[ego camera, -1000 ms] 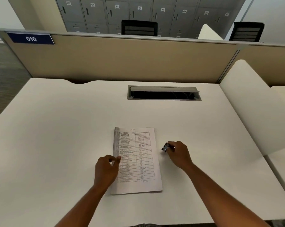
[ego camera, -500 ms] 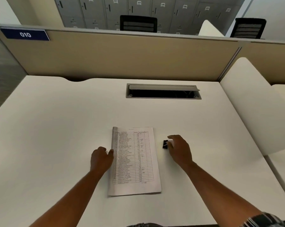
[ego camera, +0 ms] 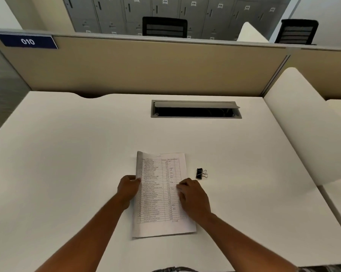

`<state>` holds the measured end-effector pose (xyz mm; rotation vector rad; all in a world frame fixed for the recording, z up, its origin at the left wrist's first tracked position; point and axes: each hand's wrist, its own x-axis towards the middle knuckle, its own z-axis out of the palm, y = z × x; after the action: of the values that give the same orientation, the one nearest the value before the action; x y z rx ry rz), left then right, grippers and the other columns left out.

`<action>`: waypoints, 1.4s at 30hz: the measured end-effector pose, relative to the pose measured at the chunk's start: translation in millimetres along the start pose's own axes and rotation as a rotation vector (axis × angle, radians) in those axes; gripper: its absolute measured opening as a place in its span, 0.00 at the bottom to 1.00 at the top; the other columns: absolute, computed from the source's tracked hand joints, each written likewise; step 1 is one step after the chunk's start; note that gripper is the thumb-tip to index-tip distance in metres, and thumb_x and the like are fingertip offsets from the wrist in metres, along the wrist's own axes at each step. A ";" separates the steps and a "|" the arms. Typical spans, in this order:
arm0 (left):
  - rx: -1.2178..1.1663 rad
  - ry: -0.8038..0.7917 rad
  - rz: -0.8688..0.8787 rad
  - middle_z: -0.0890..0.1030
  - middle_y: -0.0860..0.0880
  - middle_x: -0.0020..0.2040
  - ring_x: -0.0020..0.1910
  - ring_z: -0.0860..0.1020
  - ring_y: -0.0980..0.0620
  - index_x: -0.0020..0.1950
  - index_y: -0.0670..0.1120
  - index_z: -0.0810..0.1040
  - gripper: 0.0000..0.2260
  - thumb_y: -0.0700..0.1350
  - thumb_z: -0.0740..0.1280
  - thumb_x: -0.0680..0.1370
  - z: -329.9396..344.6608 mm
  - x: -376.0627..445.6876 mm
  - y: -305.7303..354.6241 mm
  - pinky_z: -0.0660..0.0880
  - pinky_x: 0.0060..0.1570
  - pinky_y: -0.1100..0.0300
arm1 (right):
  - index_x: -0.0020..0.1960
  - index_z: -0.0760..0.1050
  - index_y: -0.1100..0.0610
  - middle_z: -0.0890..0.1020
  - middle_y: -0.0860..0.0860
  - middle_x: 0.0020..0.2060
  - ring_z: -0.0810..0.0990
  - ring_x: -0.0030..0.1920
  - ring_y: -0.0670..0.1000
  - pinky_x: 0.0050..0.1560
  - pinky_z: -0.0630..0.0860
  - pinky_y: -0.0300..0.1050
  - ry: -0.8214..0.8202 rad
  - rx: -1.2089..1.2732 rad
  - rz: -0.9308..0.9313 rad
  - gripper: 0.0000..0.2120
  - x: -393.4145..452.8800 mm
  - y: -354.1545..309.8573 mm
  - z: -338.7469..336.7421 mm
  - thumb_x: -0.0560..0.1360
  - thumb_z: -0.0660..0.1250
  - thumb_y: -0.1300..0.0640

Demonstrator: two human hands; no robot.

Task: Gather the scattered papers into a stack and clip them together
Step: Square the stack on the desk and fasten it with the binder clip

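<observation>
A stack of printed papers (ego camera: 159,195) with a table of text lies flat near the front of the white desk (ego camera: 67,154). My left hand (ego camera: 127,188) grips the stack's left edge, thumb on the top sheet. My right hand (ego camera: 193,197) lies over the right edge with its bent fingers on the top sheet; its thumb is hidden. A black binder clip (ego camera: 200,173) with silver handles lies alone on the desk, just right of the stack and beyond my right hand.
An open grey cable slot (ego camera: 195,109) is set into the desk's far middle. A beige partition (ego camera: 146,69) closes the back and a white rounded divider (ego camera: 303,124) the right side. Lockers and two black chairs stand beyond.
My right hand let go of the binder clip, left it on the desk and moved left onto the stack's right edge. My left hand took hold of the left edge.
</observation>
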<state>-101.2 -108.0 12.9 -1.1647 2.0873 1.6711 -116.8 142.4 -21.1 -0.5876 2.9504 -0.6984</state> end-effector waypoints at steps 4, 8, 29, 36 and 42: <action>0.103 0.004 0.099 0.82 0.49 0.50 0.47 0.81 0.49 0.54 0.49 0.77 0.08 0.42 0.59 0.81 8.4 -11.4 0.6 0.79 0.50 0.51 | 0.56 0.81 0.47 0.76 0.38 0.55 0.73 0.58 0.42 0.51 0.76 0.38 -0.016 0.007 0.011 0.10 -0.7 2.1 0.8 0.78 0.64 0.54; 0.089 0.032 0.212 0.81 0.50 0.50 0.46 0.79 0.53 0.55 0.48 0.75 0.08 0.41 0.57 0.82 11.7 -28.6 -2.1 0.75 0.39 0.60 | 0.63 0.79 0.48 0.75 0.39 0.60 0.71 0.61 0.41 0.62 0.74 0.42 -0.028 0.146 0.087 0.14 7.8 1.8 -0.9 0.78 0.67 0.50; -0.197 0.169 0.802 0.74 0.59 0.53 0.51 0.76 0.66 0.63 0.44 0.63 0.09 0.44 0.55 0.83 -30.1 -100.2 44.3 0.74 0.45 0.72 | 0.60 0.73 0.48 0.82 0.49 0.52 0.82 0.53 0.49 0.47 0.82 0.41 0.406 0.980 0.094 0.11 21.0 -93.2 -80.5 0.78 0.68 0.53; -0.203 0.230 0.909 0.75 0.59 0.55 0.53 0.76 0.64 0.62 0.46 0.65 0.10 0.44 0.55 0.81 -38.7 -104.6 52.1 0.70 0.49 0.74 | 0.64 0.70 0.51 0.81 0.48 0.55 0.81 0.57 0.48 0.55 0.81 0.42 0.435 0.955 0.125 0.20 15.0 -95.8 -79.6 0.74 0.71 0.52; -0.160 0.196 0.884 0.77 0.53 0.49 0.47 0.76 0.58 0.57 0.51 0.68 0.11 0.40 0.54 0.78 -35.0 -92.2 48.7 0.72 0.45 0.69 | 0.60 0.69 0.42 0.80 0.45 0.56 0.79 0.57 0.40 0.54 0.77 0.32 0.446 0.942 0.171 0.18 10.4 -102.2 -69.7 0.78 0.71 0.58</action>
<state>-63.9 -97.4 115.8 -0.4280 2.8895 2.1497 -100.0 83.5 86.9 -0.0876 2.4597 -2.1893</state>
